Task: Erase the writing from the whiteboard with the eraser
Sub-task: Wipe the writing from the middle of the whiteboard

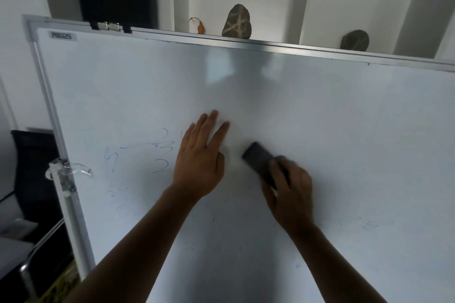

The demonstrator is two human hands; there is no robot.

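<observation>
- Two bare forearms reach up from the bottom edge of the view toward one large white whiteboard with a silver metal frame [344, 130], which stands tilted in the picture.
- The right hand [290, 194] has its fingers [279, 167] curled round the lower end of one dark grey rectangular eraser [258, 160]. The eraser lies against the board near its middle, its free end pointing up and to the left. This hand is blurred.
- The left hand [199, 160] lies flat on the board just beside the eraser, apart from it, with straight fingers slightly spread and pointing up.
- Faint blue marker writing [157, 152] shows just left of the left hand, partly hidden by it; paler blue smudges lie lower down and toward the right edge.
- One clear plastic clip [69, 171] sits on the left side of the frame, and one black and silver clip [110, 26] sits on the top edge.
- One black chair [32, 179] stands to the left, behind the board.
- Beyond the board, white shelf compartments [305, 2] hold two dark veined stones [236, 22], one in each of two compartments, and one small orange object [200, 27].
</observation>
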